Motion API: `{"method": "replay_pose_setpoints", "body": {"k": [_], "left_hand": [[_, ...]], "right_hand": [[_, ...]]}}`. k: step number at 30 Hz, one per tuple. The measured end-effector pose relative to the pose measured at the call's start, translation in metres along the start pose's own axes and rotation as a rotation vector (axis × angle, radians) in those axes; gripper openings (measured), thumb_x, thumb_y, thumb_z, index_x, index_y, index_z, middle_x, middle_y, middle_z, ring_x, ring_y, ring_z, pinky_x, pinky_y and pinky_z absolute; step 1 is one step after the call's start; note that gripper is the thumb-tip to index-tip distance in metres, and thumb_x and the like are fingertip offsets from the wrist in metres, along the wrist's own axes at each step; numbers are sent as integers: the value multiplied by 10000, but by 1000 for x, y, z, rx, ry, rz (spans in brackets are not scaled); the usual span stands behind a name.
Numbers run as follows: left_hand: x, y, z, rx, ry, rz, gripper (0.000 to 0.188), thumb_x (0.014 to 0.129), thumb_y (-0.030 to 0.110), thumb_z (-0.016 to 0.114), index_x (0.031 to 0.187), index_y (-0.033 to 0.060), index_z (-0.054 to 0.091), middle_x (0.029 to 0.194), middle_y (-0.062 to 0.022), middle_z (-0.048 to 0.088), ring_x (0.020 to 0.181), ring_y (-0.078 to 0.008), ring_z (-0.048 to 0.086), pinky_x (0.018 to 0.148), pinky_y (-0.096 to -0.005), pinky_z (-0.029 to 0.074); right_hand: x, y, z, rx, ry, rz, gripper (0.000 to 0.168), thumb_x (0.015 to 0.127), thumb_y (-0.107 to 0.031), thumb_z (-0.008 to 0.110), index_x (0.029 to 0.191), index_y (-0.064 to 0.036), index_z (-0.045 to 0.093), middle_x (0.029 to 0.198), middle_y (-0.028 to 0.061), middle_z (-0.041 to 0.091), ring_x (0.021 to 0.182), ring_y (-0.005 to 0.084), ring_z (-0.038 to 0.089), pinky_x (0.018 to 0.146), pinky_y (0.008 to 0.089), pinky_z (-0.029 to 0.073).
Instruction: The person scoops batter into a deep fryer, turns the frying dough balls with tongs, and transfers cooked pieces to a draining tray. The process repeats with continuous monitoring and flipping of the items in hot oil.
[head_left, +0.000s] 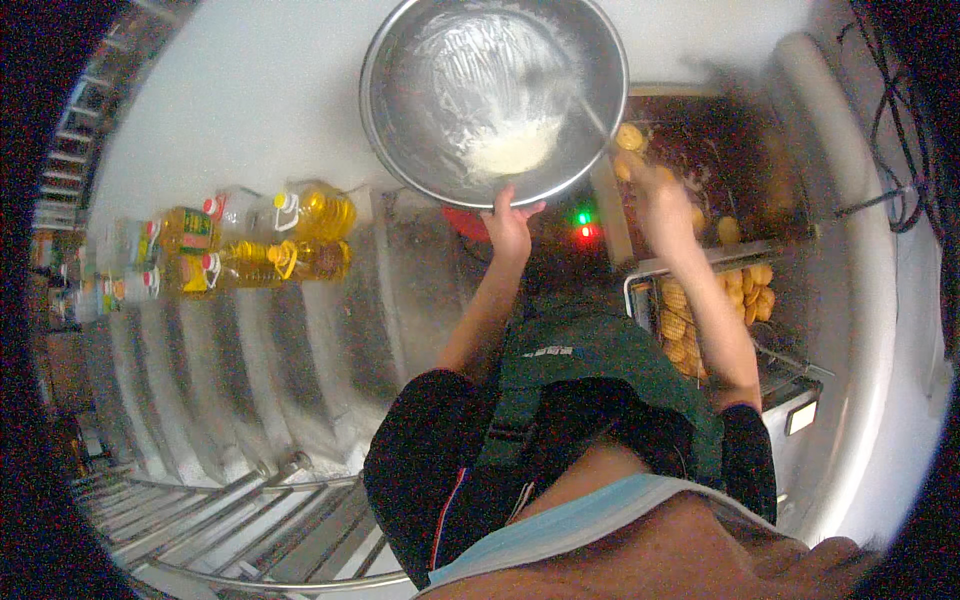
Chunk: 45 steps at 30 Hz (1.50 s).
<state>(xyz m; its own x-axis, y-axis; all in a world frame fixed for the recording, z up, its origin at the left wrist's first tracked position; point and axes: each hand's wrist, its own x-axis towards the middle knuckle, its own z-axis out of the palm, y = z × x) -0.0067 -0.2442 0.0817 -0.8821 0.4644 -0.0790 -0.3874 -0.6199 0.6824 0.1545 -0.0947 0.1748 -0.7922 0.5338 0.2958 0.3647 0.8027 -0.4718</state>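
Observation:
My left hand (511, 231) grips the near rim of a large round metal bowl (397, 127), tilted so that its inside faces me. Pale batter or dough (517, 150) lies low in the bowl, and whitish smears streak its wall. My right hand (666, 214), blurred by motion, is over the near left part of a deep fryer with dark oil (727, 150). Round golden fried pieces (628, 137) are by its fingers; whether it holds one cannot be told. Below that forearm, a wire fry basket (631, 289) contains several golden fried pieces (754, 292).
Several cooking-oil bottles (319, 214) stand at the left above a ribbed metal surface (255, 360). Green and red indicator lights (585, 223) glow between my arms. A metal rack (247, 532) is at lower left. Dark cables (900, 150) hang at the right, beyond a thick pale pipe (874, 300).

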Motion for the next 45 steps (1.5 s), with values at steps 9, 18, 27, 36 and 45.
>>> {"method": "replay_pose_setpoints", "body": {"k": [9,18,27,36,45], "left_hand": [[0,-14,-6,41,-10,17,416,807,116,527,1183,46,362,1087,-111,478,910,-241,551,534,-351,549],[0,-14,-1,0,-30,7,411,801,119,526,1172,33,372,1072,-119,485,868,-253,565,527,-358,549],[9,-22,-8,-21,28,-18,367,801,124,534,1127,20,404,1041,-114,498,855,-242,568,517,-346,539],[11,-27,-18,37,59,-21,351,804,130,529,1114,28,402,1005,-108,505,816,-244,580,470,-326,536],[14,-28,-24,35,63,-28,358,801,133,531,1125,49,402,1065,-110,481,841,-257,576,485,-349,540]], "right_hand": [[-32,9,43,355,117,-12,319,818,-32,479,1119,-102,558,936,191,611,883,318,592,761,367,482],[31,-18,-3,309,52,186,395,781,6,482,1170,-55,512,1047,216,572,958,326,571,833,346,444],[10,-9,29,410,205,-15,431,771,1,479,1188,-100,510,1035,215,575,943,341,568,837,375,443],[-13,-5,31,289,58,-52,429,780,3,481,1192,-114,505,969,214,595,860,342,597,736,419,473],[-25,-8,35,237,17,-56,390,791,15,481,1158,-105,533,853,207,614,776,355,600,708,398,485]]}}
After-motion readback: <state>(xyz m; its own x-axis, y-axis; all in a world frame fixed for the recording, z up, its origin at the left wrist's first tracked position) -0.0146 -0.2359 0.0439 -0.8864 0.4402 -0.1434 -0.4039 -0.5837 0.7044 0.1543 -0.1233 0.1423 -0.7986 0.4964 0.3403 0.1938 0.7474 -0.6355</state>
